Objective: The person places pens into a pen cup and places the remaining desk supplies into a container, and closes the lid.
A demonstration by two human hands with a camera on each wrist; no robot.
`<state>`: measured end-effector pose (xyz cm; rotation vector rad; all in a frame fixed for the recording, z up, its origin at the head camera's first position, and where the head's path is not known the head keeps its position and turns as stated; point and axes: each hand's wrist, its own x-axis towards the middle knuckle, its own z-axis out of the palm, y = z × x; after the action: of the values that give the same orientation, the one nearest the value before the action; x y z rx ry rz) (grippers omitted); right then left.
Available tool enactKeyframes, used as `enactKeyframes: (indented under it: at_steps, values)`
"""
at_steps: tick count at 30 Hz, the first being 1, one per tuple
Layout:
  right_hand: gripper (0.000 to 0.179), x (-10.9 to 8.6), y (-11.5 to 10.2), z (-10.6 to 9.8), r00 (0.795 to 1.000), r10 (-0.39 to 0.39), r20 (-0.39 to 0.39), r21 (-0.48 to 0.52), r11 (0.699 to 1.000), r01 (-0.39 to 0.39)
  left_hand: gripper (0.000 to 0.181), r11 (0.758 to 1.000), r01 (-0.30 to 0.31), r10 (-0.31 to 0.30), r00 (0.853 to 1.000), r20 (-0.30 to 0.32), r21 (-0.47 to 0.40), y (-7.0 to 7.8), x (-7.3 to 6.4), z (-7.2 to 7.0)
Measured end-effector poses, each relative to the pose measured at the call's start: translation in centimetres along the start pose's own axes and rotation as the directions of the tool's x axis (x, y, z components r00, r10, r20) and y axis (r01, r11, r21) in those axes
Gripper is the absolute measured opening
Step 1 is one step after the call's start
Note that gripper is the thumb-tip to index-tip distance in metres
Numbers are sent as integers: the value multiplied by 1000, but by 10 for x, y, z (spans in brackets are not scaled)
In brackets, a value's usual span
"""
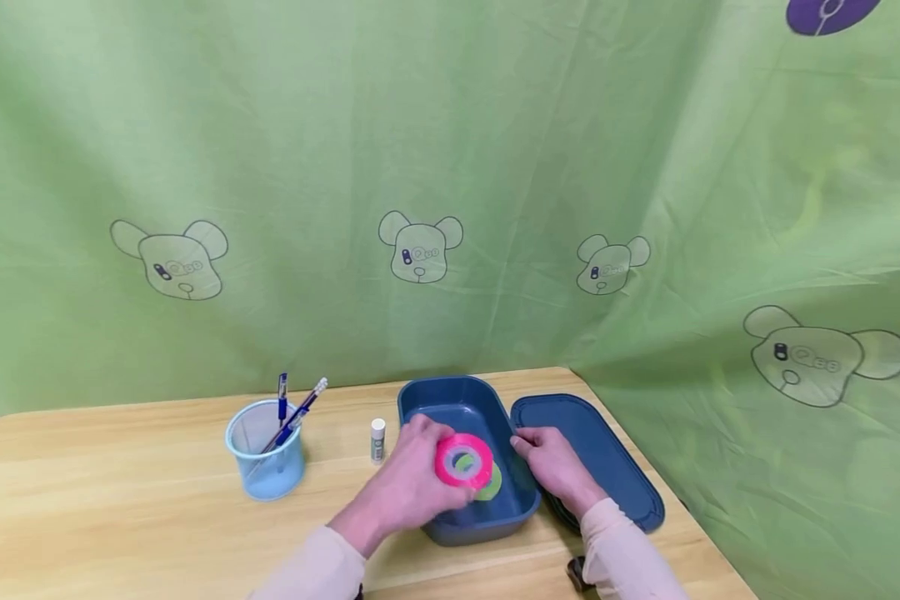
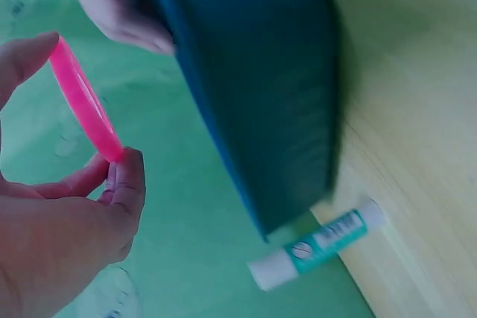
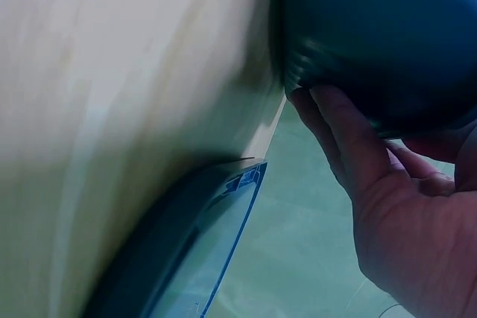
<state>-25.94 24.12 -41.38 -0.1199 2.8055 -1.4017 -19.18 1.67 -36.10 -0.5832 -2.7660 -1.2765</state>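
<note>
My left hand [image 1: 420, 471] pinches a pink tape roll [image 1: 450, 447] by its edge over a dark blue box [image 1: 450, 385]. In the left wrist view, the pink roll [image 2: 83, 102] spans from thumb to fingertips. A green tape roll [image 1: 493, 485] lies inside the box, partly hidden behind the pink one. My right hand [image 1: 557, 462] grips the box's right side; the right wrist view has its fingers [image 3: 346, 128] against the outer wall. Just right of the box lies a dark blue lid [image 1: 607, 454], partly beneath my right hand and forearm.
A white-capped glue stick [image 1: 377, 442] stands left of the box. Further left is a light blue mesh pen cup [image 1: 273, 475] holding several pens and pencils [image 1: 300, 412]. A small black object [image 1: 577, 573] sits by my right sleeve. Green curtains [image 1: 307, 167] hang behind the wooden table [image 1: 120, 500] and along its right.
</note>
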Motion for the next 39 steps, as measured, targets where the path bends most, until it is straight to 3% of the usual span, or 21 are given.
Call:
enactKeyframes:
  at_steps: [5,11,20,29,39]
  values:
    - [34,0,-1,1,1000,4,-3,-1,1000,-4,67,999,48,-46,997,-65,17,-15,16,2]
    - [35,1,-1,2,1000,16,-5,7,1000,-16,71,993,83,-73,991,-114,81,-17,29,6]
    - [34,-1,2,1,1000,21,-21,0,1000,-21,75,981,97,-81,992,-99,166,-19,53,19]
    - [33,-1,3,3,1000,5,-22,1,1000,-5,71,966,115,-90,990,-113,234,-37,71,26]
    - [33,-1,4,3,999,-13,-31,-12,1000,12,72,942,199,-174,978,-115,269,-43,81,30]
